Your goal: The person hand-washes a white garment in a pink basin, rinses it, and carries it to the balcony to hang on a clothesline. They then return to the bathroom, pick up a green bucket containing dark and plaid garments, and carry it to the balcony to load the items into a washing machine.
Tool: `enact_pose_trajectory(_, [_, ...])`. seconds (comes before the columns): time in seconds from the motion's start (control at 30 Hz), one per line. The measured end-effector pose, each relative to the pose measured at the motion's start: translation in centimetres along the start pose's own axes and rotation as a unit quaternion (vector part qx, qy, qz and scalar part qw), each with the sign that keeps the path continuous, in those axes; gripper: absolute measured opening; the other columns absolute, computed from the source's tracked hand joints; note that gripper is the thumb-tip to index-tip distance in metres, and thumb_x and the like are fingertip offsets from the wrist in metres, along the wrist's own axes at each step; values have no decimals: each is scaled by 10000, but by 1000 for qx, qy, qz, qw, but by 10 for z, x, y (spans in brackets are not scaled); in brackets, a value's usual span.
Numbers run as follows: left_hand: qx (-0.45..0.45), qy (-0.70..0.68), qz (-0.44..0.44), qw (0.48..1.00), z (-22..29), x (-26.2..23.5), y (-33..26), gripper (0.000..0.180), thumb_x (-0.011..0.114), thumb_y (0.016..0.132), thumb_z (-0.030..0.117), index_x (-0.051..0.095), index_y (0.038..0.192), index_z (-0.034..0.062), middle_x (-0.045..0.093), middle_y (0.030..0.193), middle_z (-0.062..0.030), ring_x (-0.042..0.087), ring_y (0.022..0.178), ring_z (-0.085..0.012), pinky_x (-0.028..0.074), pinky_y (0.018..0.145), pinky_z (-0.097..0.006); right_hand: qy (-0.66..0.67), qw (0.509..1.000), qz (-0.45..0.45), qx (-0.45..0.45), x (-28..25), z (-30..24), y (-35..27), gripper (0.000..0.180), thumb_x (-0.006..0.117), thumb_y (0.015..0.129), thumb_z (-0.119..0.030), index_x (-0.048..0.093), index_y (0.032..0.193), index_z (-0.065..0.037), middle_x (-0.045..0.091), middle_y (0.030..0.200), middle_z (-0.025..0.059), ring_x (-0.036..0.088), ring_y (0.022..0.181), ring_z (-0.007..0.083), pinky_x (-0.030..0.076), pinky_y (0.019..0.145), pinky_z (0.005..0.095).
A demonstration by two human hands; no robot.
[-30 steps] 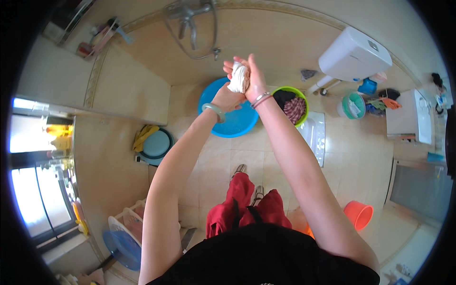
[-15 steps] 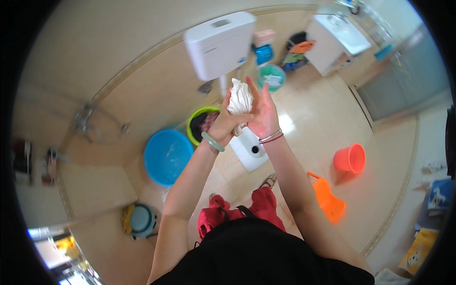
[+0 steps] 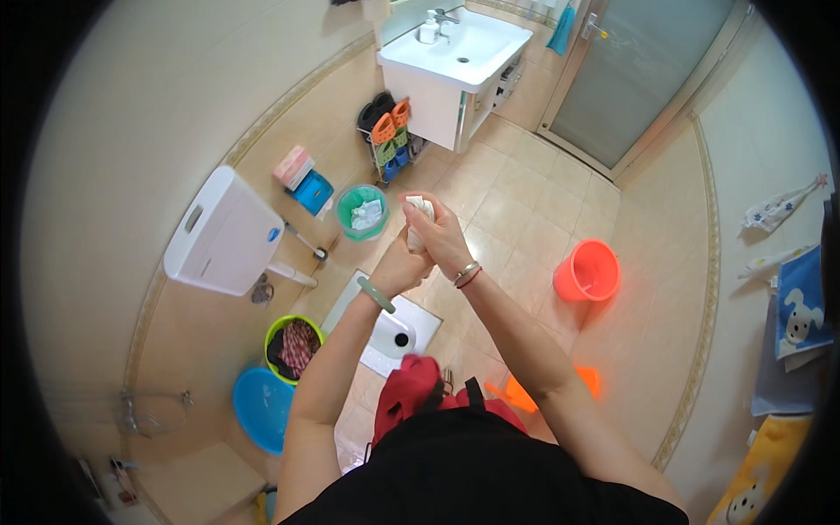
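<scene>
A bunched white cloth [image 3: 419, 210] is squeezed between my two hands, out in front of me above the floor. My left hand [image 3: 401, 267], with a green bangle on its wrist, is closed around the lower part. From above, my right hand [image 3: 446, 242] wraps its fingers over the same bundle; a silver bangle and a red cord circle that wrist. Most of the cloth is hidden inside the grip, with only its crumpled upper end showing. Below my hands lies a white squat toilet [image 3: 422, 325] set into the floor.
Left stand a white cistern [image 3: 223, 236], a green bin [image 3: 343, 220], a lime tub [image 3: 273, 348] and a blue basin [image 3: 254, 411]. A washbasin [image 3: 490, 48] and shoe rack [image 3: 382, 157] are ahead. On the right are a red bucket [image 3: 577, 278] and an orange plastic item [image 3: 522, 395].
My view has swung right, toward the washbasin and door. My right hand was spread beside the cloth; now it is closed over it, and less of the cloth shows.
</scene>
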State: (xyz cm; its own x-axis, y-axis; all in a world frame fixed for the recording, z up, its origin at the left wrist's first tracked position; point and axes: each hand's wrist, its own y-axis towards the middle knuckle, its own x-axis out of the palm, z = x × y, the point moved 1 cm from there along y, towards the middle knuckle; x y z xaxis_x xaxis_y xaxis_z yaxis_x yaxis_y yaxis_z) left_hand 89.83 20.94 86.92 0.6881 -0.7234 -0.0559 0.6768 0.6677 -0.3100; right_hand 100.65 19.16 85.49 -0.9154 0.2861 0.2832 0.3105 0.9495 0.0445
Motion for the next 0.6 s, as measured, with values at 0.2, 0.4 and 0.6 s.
enact_pose_trajectory(0.2, [157,189,97,965,-33,-3,113,600,706,799,204,411,1279,-4,631,927,-101,633,805,-176,517,666,-284,-141,989,44,-16,-50,28,91,368,468,971,-314,524,712,-60,518,669,1,472,636,83,408,603,251])
enact_pose_trajectory(0.4, [14,-189,-92,978,60,23,246,461,573,926,176,393,1336,62,576,1115,-78,614,962,-163,557,793,-368,220,973,24,65,-156,-18,210,293,478,981,-289,575,1077,-29,633,951,70,606,832,163,527,724,308])
enact_pose_trajectory(0.6, [-17,-438,-353,826,137,76,399,515,374,1027,315,268,1461,58,462,1382,-182,525,1211,-364,426,1026,-560,272,962,30,11,-298,-110,290,415,412,1006,-173,393,1371,24,511,1343,167,467,1278,278,428,1044,408])
